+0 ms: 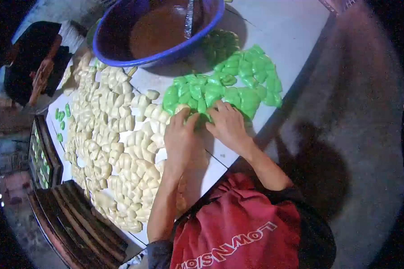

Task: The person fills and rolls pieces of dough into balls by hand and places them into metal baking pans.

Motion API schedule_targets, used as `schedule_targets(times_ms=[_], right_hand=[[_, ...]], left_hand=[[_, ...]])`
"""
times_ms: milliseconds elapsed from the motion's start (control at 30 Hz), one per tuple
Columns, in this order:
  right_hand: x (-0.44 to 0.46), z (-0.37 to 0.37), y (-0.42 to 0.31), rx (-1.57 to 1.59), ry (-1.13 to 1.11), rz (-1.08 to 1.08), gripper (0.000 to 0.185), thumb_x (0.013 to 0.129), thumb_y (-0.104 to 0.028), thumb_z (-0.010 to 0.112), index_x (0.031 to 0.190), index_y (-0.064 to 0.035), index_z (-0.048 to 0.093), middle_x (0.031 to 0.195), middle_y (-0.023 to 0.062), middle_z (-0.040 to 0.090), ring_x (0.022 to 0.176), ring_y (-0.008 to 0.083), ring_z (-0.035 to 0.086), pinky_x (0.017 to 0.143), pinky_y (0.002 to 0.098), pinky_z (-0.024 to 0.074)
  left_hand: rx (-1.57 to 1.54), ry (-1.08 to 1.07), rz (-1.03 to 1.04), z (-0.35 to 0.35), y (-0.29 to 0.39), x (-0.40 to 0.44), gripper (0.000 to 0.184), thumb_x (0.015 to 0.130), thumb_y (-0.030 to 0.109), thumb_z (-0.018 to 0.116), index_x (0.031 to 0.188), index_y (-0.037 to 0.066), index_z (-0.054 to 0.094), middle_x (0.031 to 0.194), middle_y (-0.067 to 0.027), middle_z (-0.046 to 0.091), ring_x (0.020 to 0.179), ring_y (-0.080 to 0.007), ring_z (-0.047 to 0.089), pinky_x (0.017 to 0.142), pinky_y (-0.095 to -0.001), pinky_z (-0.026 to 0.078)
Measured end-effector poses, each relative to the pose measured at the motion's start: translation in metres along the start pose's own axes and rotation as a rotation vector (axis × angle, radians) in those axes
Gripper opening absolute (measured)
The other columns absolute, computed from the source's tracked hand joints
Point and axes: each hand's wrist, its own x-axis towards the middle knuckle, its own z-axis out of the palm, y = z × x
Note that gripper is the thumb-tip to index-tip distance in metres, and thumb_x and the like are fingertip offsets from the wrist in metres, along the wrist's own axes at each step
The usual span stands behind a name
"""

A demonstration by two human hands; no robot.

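Note:
Both hands work at the near edge of a mass of glossy green dough pieces (197, 89) on the white table. My left hand (180, 130) has its fingers bent down between the green pieces and the cream dough pieces (141, 143); a small cream piece shows at its fingertips. Close beside it on the right, my right hand (229, 127) curls its fingers over the green dough, thumb toward the left hand. Each hand seems closed on green dough, though the fingers partly hide what they grip.
A blue basin (155, 60) with brown liquid and a metallic-looking handle stands at the far side of the white table (296, 33). Stacked dark trays (78, 219) lie at lower left, beside another tray holding green pieces (42, 154). Another person's hand (42, 78) shows at left.

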Motion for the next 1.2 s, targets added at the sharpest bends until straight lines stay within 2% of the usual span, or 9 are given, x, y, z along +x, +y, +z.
schedule_targets(times_ms=[133,200,367,467,767,867,967,1067,1200], right_hand=[[0.005,-0.002,0.012,0.458,-0.111,0.084,0.027,0.069,-0.017,0.07,0.09,-0.0024,0.062,0.08,0.0113,0.062,0.073,0.0333,0.06,0.068,0.0429,0.0486],[-0.002,-0.01,0.031,0.76,-0.329,0.485,0.026,0.075,-0.02,0.065,0.092,-0.0012,0.058,0.073,0.0039,0.058,0.071,0.0204,0.061,0.06,0.0322,0.0481],[0.01,-0.03,0.024,1.437,-0.046,0.807,0.035,0.082,-0.021,0.064,0.11,-0.0038,0.053,0.077,0.0071,0.058,0.076,0.0205,0.063,0.067,0.0323,0.0507],[0.017,-0.029,0.024,0.401,-0.163,0.277,0.04,0.081,-0.024,0.068,0.113,-0.0041,0.054,0.092,0.0141,0.06,0.084,0.0301,0.063,0.071,0.0356,0.0512],[0.018,0.002,0.027,0.089,0.024,-0.057,0.02,0.074,-0.006,0.064,0.094,-0.0051,0.062,0.085,0.011,0.061,0.079,0.0297,0.062,0.067,0.0393,0.051],[0.02,-0.007,0.026,0.391,-0.002,0.01,0.014,0.073,-0.005,0.063,0.087,-0.003,0.062,0.081,0.009,0.063,0.07,0.0252,0.062,0.064,0.0337,0.0505],[0.026,-0.034,0.039,1.109,-0.487,0.408,0.016,0.069,-0.009,0.065,0.081,-0.0002,0.061,0.077,0.0084,0.063,0.065,0.0211,0.061,0.062,0.0297,0.0492],[0.013,-0.055,0.054,1.834,-0.556,0.271,0.022,0.065,-0.014,0.068,0.078,0.0012,0.059,0.077,0.0088,0.061,0.066,0.0193,0.06,0.062,0.0284,0.0484],[0.023,-0.081,0.028,1.813,-0.235,0.291,0.05,0.071,-0.016,0.065,0.115,0.0057,0.056,0.097,0.0155,0.064,0.085,0.0251,0.064,0.077,0.0345,0.0543]], left_hand=[[-0.017,0.001,-0.06,0.007,-0.004,0.004,0.041,0.066,0.003,0.068,0.106,0.012,0.065,0.118,-0.0071,0.057,0.107,-0.0282,0.054,0.088,-0.0387,0.047],[-0.05,0.012,-0.058,0.012,-0.011,0.003,0.038,0.066,0.007,0.07,0.103,0.012,0.066,0.117,-0.0065,0.057,0.108,-0.0283,0.054,0.087,-0.0393,0.047],[-0.105,0.016,-0.061,0.01,-0.011,0.005,0.038,0.065,0.007,0.07,0.103,0.012,0.066,0.118,-0.0069,0.056,0.109,-0.0292,0.054,0.087,-0.0396,0.046],[-0.095,0.0,-0.079,0.001,-0.004,0.01,0.046,0.063,0.007,0.07,0.108,0.013,0.064,0.12,-0.0068,0.056,0.11,-0.0286,0.053,0.088,-0.0401,0.045],[0.092,0.072,0.097,0.04,-0.006,0.037,0.038,0.073,0.011,0.057,0.109,0.021,0.066,0.117,0.0014,0.059,0.11,-0.0206,0.052,0.088,-0.0366,0.038],[0.034,-0.006,0.127,0.034,-0.007,0.04,0.033,0.07,0.012,0.061,0.1,0.022,0.07,0.115,0.0018,0.06,0.109,-0.0201,0.052,0.088,-0.0369,0.037],[-0.01,-0.044,0.136,0.041,-0.015,0.036,0.028,0.067,0.014,0.066,0.093,0.023,0.072,0.113,0.002,0.061,0.108,-0.0201,0.052,0.088,-0.037,0.037],[-0.006,-0.051,0.099,0.044,-0.016,0.033,0.033,0.063,0.015,0.069,0.095,0.023,0.072,0.113,0.002,0.061,0.107,-0.0198,0.052,0.088,-0.0373,0.037],[-0.184,-0.05,-0.015,0.014,-0.001,0.029,0.06,0.064,0.029,0.079,0.12,0.016,0.063,0.123,-0.0079,0.058,0.118,-0.0258,0.049,0.098,-0.0424,0.034]])
